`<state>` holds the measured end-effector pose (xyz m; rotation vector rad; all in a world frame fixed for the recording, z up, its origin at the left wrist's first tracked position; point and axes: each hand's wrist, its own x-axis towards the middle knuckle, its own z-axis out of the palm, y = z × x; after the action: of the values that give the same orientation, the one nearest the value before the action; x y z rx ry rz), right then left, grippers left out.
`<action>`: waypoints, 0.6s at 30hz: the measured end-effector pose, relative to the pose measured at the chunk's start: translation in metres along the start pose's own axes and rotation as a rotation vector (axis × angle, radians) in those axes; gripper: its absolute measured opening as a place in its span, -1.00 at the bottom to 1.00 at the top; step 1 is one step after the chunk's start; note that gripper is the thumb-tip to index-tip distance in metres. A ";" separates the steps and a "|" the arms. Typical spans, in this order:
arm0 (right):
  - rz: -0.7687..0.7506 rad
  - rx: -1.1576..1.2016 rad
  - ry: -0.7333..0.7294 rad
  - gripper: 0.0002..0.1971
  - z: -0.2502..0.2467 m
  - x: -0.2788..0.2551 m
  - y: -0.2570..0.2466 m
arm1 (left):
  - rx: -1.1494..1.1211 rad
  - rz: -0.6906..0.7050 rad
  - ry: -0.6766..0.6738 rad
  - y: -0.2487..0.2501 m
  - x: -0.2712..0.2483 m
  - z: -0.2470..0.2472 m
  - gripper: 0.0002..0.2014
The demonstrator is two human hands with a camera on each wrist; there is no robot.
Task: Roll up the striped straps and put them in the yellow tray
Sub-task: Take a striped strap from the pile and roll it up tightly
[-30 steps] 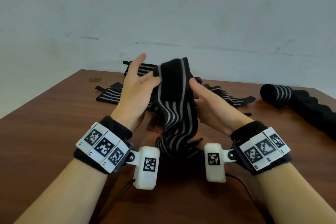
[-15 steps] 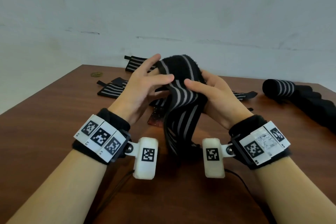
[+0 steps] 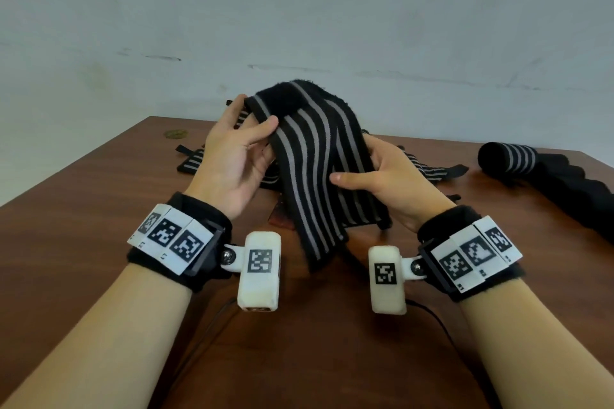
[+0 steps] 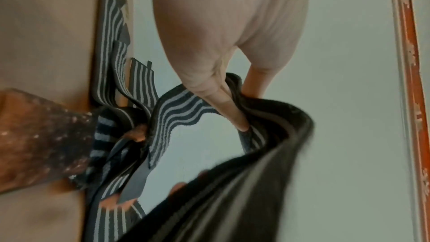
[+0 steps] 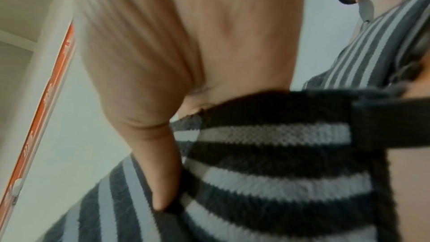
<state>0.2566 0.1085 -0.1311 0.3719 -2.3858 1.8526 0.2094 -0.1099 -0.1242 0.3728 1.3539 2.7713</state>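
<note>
Striped strap (image 3: 312, 163) hangs folded over between both hands, above the table's (image 3: 83, 226) middle. Left hand (image 3: 232, 163) pinches its left edge, thumb on top. Right hand (image 3: 382, 183) grips the right edge, thumb across the stripes. Likely risk: both tails dangle loose, so a slack pinch could let it unfold. Rolled strap (image 3: 508, 159) lies far right; no tray in view.

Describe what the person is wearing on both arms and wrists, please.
Both forearms are bare, without sleeves. The left wrist and the right wrist each carry a fuzzy black fabric band with three white square tiles printed with black pixel markers. A cream rounded camera block with one marker hangs from each band; thin dark cables trail below.
</note>
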 end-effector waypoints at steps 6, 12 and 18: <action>0.042 0.128 -0.074 -0.51 0.003 -0.006 -0.007 | 0.100 -0.002 -0.020 -0.005 -0.001 0.005 -0.27; 0.012 0.116 -0.050 -0.46 0.023 -0.005 -0.011 | 0.104 0.045 0.080 -0.008 -0.003 0.006 -0.13; 0.058 -0.008 -0.170 -0.44 0.028 -0.002 -0.007 | 0.049 0.013 0.102 -0.010 -0.002 0.003 -0.18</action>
<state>0.2627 0.0803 -0.1318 0.4829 -2.5382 1.9068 0.2109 -0.1013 -0.1305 0.2454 1.4477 2.8084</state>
